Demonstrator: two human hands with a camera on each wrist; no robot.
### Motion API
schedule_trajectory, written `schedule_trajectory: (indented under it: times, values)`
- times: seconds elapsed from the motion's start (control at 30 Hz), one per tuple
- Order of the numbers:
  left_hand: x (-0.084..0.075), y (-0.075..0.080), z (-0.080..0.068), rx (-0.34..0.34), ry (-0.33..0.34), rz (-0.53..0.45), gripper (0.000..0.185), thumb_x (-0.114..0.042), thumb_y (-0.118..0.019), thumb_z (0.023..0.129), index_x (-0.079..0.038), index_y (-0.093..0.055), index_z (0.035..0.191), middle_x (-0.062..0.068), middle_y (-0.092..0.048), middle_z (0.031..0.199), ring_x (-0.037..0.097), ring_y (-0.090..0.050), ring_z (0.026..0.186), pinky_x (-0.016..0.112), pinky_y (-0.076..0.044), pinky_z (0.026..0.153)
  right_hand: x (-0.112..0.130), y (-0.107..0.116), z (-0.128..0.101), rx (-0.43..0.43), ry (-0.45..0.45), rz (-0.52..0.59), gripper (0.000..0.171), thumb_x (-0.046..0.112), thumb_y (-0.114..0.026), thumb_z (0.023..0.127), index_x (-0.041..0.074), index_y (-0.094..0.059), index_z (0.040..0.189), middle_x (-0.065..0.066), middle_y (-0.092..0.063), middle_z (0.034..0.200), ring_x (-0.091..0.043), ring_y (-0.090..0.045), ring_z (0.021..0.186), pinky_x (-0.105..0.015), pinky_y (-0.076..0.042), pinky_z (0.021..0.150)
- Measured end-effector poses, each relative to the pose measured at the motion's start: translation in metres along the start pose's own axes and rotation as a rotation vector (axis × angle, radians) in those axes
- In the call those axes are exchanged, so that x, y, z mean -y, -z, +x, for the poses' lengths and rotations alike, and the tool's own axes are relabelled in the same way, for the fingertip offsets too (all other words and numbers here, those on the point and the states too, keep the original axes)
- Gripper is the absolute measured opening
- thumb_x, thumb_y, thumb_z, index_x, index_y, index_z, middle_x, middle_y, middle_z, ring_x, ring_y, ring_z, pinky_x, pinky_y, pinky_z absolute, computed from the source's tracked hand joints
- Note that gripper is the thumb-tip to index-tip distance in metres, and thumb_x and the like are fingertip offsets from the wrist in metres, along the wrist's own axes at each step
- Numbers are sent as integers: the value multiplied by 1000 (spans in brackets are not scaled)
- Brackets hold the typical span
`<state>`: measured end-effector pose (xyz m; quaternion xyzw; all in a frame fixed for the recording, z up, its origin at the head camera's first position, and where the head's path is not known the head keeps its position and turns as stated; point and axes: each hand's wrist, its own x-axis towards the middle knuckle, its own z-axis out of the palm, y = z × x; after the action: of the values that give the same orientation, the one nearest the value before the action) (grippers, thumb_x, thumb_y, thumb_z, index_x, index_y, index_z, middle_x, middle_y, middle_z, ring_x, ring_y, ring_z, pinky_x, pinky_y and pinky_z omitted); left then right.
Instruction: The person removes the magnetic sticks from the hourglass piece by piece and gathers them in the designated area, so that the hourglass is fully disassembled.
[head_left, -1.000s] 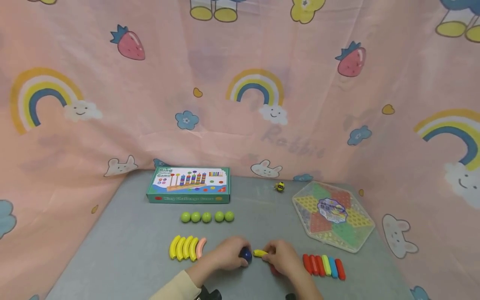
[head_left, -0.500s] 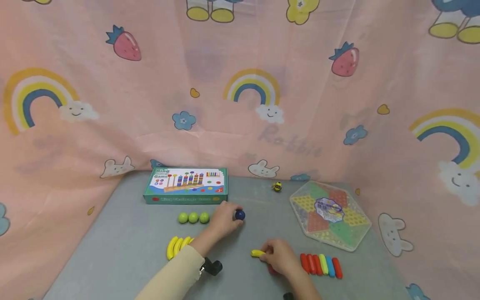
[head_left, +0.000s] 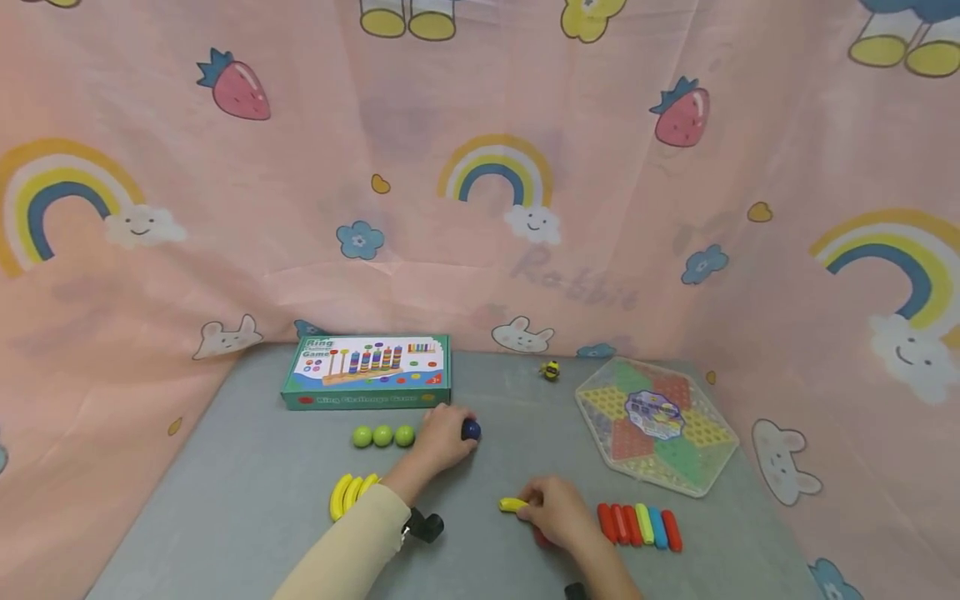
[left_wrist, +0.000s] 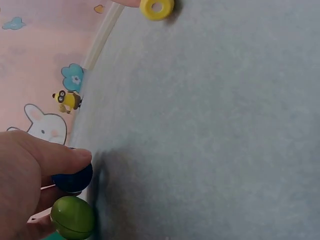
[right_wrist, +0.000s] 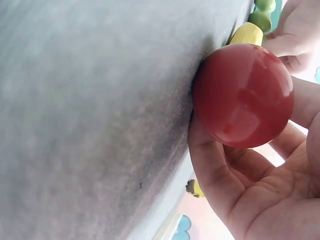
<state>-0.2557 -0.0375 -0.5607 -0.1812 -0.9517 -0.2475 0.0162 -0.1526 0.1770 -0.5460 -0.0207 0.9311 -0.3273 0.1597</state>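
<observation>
While the left hand (head_left: 442, 440) pinches a blue ball (head_left: 471, 430) on the table (head_left: 247, 500) at the end of the green balls (head_left: 383, 436), as if lining it up, the right hand (head_left: 558, 515) curls its fingers round a red ball (right_wrist: 243, 95) and touches a yellow piece (head_left: 513, 505), near the sticks (head_left: 640, 526).
</observation>
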Motion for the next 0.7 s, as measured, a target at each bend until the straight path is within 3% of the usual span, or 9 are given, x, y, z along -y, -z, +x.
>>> schedule_trajectory:
  times: [0.23, 0.33, 0.43, 0.6, 0.7]
  values:
    - [-2, 1, -3, -4, -23, 66, 38, -29, -78, 87, -12, -71, 121, 7, -67, 125, 28, -54, 117, 48, -44, 100, -5, 4, -3, 4, 50, 36, 21, 24, -80, 87, 8, -74, 101, 1, -65, 83, -14, -57, 75, -33, -49, 66]
    - [-8, 5, -9, -38, -67, 97, 40, -32, -76, 88, -13, -71, 123, 6, -63, 130, 29, -50, 124, 51, -40, 106, -6, 8, -7, 12, 9, 16, 35, 33, -80, 86, 6, -73, 107, 0, -66, 86, -14, -58, 77, -35, -51, 68]
    - [-20, 10, -18, -50, -136, 82, 36, -31, -75, 90, -15, -71, 122, 4, -65, 125, 26, -54, 121, 50, -42, 105, -5, 10, -14, 22, -89, -26, 48, 42, -82, 82, 5, -70, 109, -2, -63, 88, -16, -56, 78, -36, -51, 68]
    - [-40, 7, -40, 62, -206, -15, 26, -28, -74, 91, -15, -75, 114, -2, -70, 110, 15, -64, 102, 34, -54, 87, -1, 10, -30, 44, -240, -68, 56, 49, -87, 73, 5, -62, 98, -6, -57, 84, -21, -53, 74, -34, -45, 63]
    - [-48, -4, -50, 160, -220, -49, 25, -30, -75, 91, -17, -76, 112, -6, -70, 104, 9, -63, 94, 27, -53, 80, 2, 9, -36, 47, -258, -74, 51, 42, -90, 72, 7, -58, 92, -7, -56, 81, -21, -52, 72, -32, -43, 61]
